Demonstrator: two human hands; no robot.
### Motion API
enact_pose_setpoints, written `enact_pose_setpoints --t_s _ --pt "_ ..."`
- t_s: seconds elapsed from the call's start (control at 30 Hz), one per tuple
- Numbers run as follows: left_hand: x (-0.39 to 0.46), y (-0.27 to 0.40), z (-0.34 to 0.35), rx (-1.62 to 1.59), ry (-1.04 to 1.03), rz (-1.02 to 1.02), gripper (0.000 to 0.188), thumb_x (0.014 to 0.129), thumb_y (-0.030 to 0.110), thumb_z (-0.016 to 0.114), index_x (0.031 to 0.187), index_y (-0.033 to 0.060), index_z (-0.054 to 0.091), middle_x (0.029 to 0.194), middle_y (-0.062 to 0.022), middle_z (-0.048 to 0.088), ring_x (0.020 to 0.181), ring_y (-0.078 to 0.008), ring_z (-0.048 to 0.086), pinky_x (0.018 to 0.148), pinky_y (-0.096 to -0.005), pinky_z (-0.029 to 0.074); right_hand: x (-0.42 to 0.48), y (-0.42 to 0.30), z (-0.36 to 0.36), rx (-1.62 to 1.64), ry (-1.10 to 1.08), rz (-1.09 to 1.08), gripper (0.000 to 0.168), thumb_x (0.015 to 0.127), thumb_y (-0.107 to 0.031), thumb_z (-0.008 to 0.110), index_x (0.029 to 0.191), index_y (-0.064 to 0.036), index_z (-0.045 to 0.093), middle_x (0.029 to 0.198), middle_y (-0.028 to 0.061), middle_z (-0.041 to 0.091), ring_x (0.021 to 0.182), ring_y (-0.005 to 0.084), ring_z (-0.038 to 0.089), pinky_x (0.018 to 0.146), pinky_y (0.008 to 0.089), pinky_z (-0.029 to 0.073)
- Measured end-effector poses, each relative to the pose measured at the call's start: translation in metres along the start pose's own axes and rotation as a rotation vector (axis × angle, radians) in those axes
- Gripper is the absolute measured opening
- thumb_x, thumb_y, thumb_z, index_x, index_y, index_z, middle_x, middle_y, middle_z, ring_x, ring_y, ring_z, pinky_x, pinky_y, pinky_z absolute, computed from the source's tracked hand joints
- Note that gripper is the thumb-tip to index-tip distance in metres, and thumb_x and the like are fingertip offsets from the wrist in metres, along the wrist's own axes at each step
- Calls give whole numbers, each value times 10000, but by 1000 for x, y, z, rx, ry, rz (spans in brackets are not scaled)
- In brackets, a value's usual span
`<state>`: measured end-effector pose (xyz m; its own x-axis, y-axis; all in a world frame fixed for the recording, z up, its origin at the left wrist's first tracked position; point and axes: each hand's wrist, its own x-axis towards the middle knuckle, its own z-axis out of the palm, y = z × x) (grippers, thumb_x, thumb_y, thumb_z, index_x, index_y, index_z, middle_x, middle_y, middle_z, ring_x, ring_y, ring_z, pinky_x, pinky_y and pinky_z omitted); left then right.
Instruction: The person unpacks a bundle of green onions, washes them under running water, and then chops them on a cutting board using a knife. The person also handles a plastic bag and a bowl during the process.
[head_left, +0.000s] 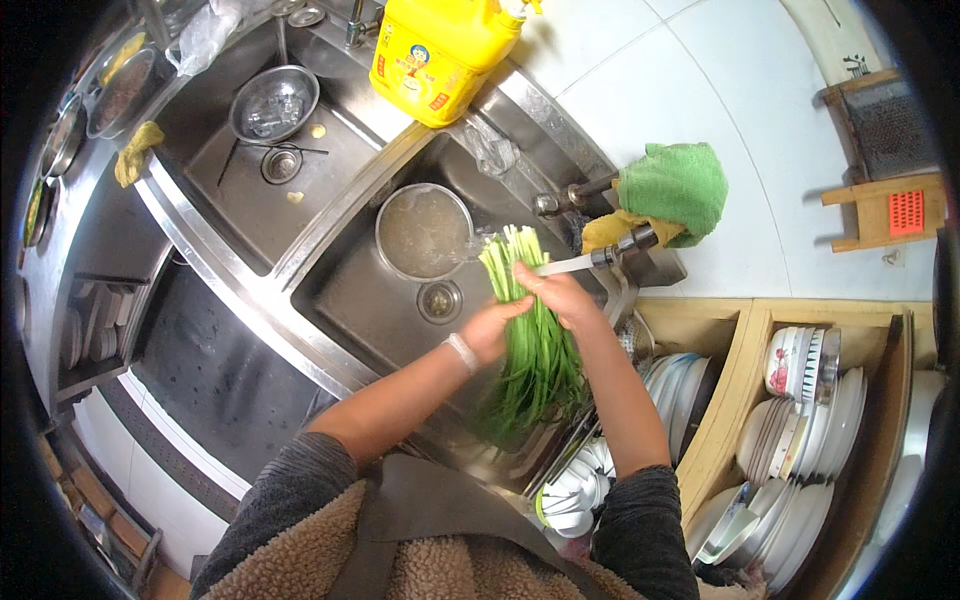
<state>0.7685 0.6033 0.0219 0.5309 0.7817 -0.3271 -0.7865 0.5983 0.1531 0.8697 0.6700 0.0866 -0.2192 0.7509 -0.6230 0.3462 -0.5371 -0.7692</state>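
Note:
Both my hands grip a bundle of long green leafy stalks over the right basin of a steel sink. My left hand, with a pale band at the wrist, holds the bundle from the left. My right hand clasps it near the pale cut ends. Water runs from a faucet onto the stalks by my right hand. Beside the bundle, a round metal bowl full of cloudy water stands in the basin, next to the drain strainer.
The left basin holds a metal bowl and dark chopsticks. A yellow jug stands behind the divider. Green cloth drapes the faucet pipes. Stacked plates fill a wooden shelf at right; white bowls sit below my right arm.

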Motion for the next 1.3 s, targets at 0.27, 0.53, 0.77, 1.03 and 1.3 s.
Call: enact_pose_setpoints --t_s 0.27,0.53,0.77,1.03,1.3 --pt "-1 4 3 -232 -131 -145 384 845 268 485 1139 26 428 1125 -106 505 1028 -223 488 897 -381 371 5 12 -33 208 -5 -53 296 711 -65 637 978 14 537 901 90 592 792 156 574 689 247 457" --pt "6 -3 -6 -159 -293 -167 344 862 232 454 1131 20 423 1099 -100 514 1004 -228 498 901 -384 370 -5 2 -11 -66 22 -165 333 686 -23 645 998 3 531 894 75 589 777 145 567 673 256 451" --pt "-7 5 1 -152 -163 -120 316 862 172 454 1128 3 420 1107 -95 507 1010 -207 498 893 -372 380 -8 6 -34 295 -2 -27 282 672 -4 619 948 16 564 871 109 601 768 182 586 655 289 481" --pt "-7 -2 -4 -72 -231 -106 330 839 135 477 1136 2 420 1088 -106 517 996 -219 510 886 -371 386 -1 12 -20 154 92 -84 324 641 -6 643 950 16 551 854 91 593 759 176 575 634 304 461" --pt "-7 13 1 237 -119 -170 430 783 213 600 1131 20 438 1056 -86 527 993 -182 498 866 -328 389 -12 -3 -4 95 -116 92 306 666 -40 648 953 2 550 870 78 581 778 145 555 664 275 455"
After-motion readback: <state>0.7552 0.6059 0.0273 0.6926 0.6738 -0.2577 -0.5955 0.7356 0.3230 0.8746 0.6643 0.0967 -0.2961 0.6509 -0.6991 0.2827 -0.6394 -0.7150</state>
